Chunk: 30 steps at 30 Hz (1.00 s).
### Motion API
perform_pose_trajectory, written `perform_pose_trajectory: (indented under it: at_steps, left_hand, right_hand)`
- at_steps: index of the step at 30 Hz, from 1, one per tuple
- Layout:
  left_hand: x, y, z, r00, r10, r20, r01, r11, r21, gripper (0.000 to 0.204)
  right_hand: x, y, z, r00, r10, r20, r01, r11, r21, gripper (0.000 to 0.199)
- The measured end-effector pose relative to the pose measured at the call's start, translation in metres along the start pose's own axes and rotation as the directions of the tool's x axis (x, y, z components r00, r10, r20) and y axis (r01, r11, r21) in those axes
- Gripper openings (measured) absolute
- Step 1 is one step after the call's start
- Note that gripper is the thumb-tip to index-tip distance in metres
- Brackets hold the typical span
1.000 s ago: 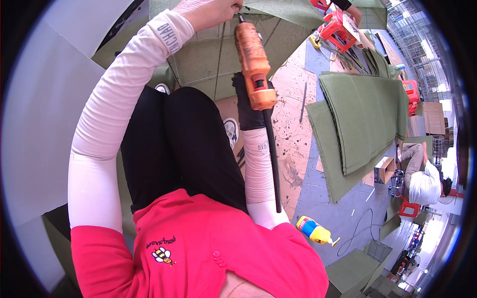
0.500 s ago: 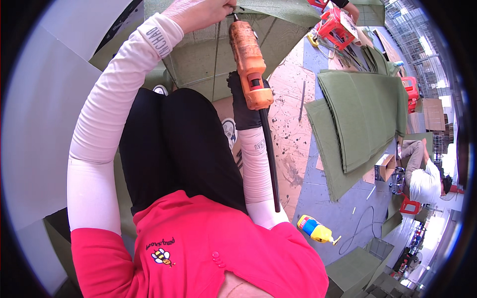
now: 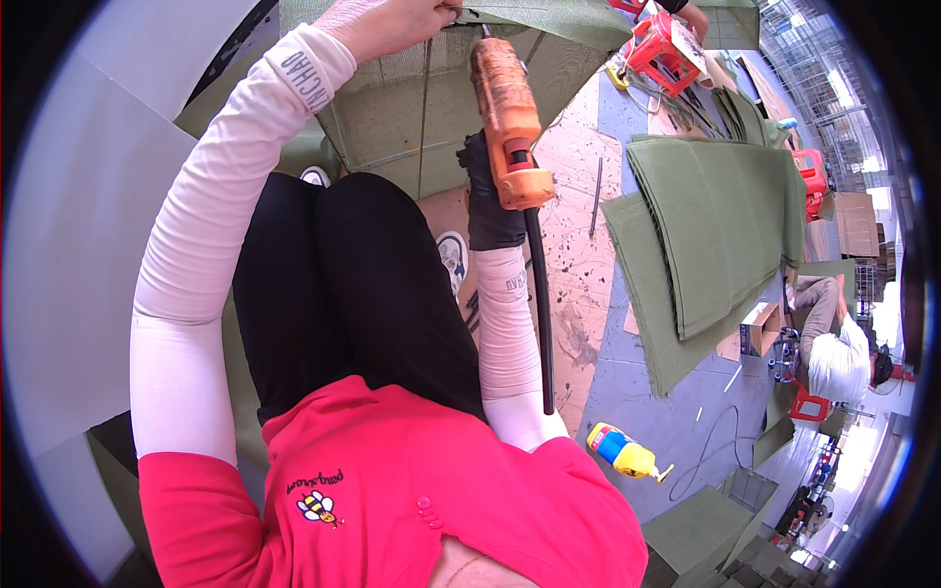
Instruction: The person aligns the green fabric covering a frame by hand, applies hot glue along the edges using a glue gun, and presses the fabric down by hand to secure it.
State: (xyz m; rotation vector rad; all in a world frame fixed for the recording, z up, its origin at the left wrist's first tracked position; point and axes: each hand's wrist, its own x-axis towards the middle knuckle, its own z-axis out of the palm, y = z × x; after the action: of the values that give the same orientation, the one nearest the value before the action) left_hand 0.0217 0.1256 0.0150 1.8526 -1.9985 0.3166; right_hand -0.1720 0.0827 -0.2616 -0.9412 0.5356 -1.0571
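A worn orange hot glue gun [image 3: 505, 93] is in my right hand [image 3: 493, 216], which wears a black glove and is closed round its handle. From the back of the gun a long black glue stick [image 3: 541, 304] trails along my right forearm. The nozzle points away from me and lies at the edge of a green mesh-covered piece [image 3: 387, 127]. My bare left hand [image 3: 392, 24] is at the top of the head view, its fingertips pinched together at the same green edge. Part of that hand is cut off by the frame.
Folded green sheets [image 3: 720, 230] lie on the floor to the right. A yellow and blue bottle [image 3: 622, 451] lies nearer me. Red stools [image 3: 662, 54] stand at the far right, where another person's arm shows. A person in white [image 3: 838, 363] sits farther right.
The glue gun and my right hand have shifted slightly right, so the nozzle is farther from my left fingertips. My left hand has moved a little left.
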Motion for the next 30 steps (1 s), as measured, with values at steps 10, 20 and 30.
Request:
perform_pose_trajectory:
  at_steps: [10, 20, 30]
  left_hand:
    - [0.003, 0.008, 0.015, 1.0, 0.014, -0.006, -0.013, 0.995, 0.097, 0.02]
    - [0.015, 0.001, 0.017, 0.997, 0.079, -0.022, -0.075, 0.984, 0.16, 0.022]
    - [0.015, 0.0, 0.012, 0.994, 0.107, -0.014, -0.103, 0.981, 0.165, 0.021]
  right_hand:
    - [0.001, 0.001, -0.017, 0.999, 0.029, -0.043, -0.029, 0.999, -0.021, 0.011]
    - [0.027, 0.044, -0.022, 0.949, -0.286, -0.13, 0.19, 0.853, -0.486, 0.024]
    - [0.038, 0.044, -0.05, 0.726, -0.635, 0.264, 0.405, 0.085, -0.91, 0.045]
